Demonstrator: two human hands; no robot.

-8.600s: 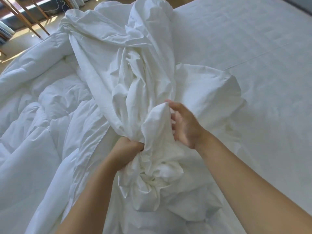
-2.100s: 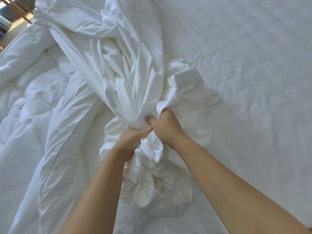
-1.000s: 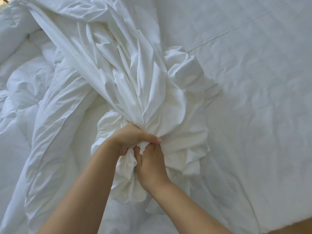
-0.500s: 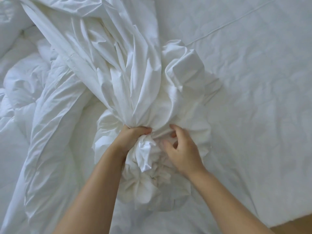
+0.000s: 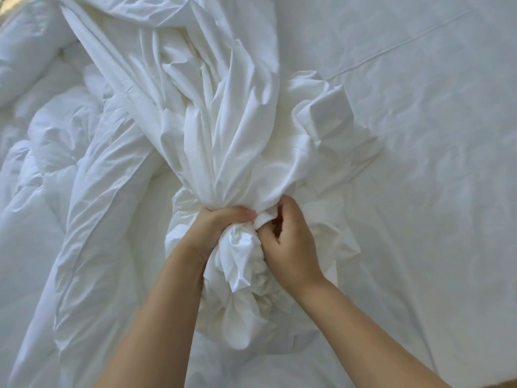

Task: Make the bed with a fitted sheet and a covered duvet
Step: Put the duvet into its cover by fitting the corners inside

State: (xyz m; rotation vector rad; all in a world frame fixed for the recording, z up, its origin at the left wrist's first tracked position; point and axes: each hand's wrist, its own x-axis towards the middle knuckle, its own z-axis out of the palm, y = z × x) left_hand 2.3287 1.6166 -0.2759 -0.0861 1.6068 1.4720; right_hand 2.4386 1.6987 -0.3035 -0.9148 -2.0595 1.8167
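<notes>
**Right hand closes back onto the gathered cover**

Half a second ago the right hand (image 5: 288,242) lay open on the cloth; now its fingers curl into the bunch, beside the left hand (image 5: 221,222), which stays clamped around the neck of the duvet cover (image 5: 223,130). Gathering continues, it seems; the covering step is unfinished. The duvet (image 5: 56,169) lies heaped toward the bed's left side. The fitted sheet (image 5: 419,163) lies bare toward the right edge, giving room to spread.

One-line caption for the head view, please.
Left hand and right hand both grip a bunched white duvet cover over the bed, puffy duvet lying at left.
</notes>
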